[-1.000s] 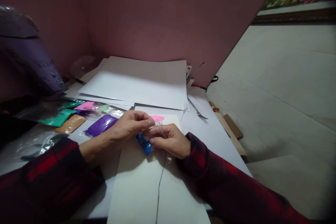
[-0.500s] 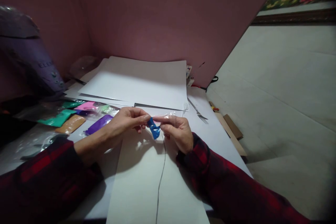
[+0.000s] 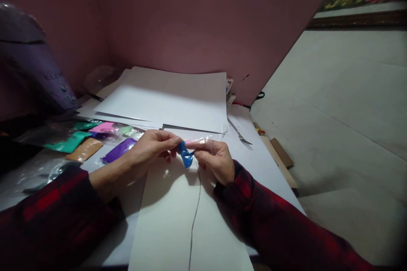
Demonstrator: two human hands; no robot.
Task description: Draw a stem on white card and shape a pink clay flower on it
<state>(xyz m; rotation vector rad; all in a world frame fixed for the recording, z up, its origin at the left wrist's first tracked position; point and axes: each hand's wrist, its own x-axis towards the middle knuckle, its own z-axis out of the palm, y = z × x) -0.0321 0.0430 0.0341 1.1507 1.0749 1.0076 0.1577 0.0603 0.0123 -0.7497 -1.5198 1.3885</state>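
Between my two hands is a small clear packet of blue modelling clay [image 3: 186, 157], held above a white sheet of paper [image 3: 168, 228]. My left hand [image 3: 155, 146] pinches the packet's left side with thumb and fingertips. On the other side, my right hand [image 3: 218, 159] grips the clear plastic edge between thumb and forefinger. A dark wavy line [image 3: 196, 207] runs down the sheet below the packet. Whether the packet is torn open I cannot tell.
Left lie several clay packets, including purple [image 3: 119, 150], orange [image 3: 84, 149] and green [image 3: 67, 142]. Large white sheets [image 3: 171, 97] lie at the back. A fork [image 3: 243, 139] rests at right. A purple container [image 3: 41, 72] stands far left, cardboard [image 3: 281, 156] beyond the table's right edge.
Both hands stay nearly in place on the blue packet. The view shifts very slightly; the blue clay packet turns a little between the fingers.
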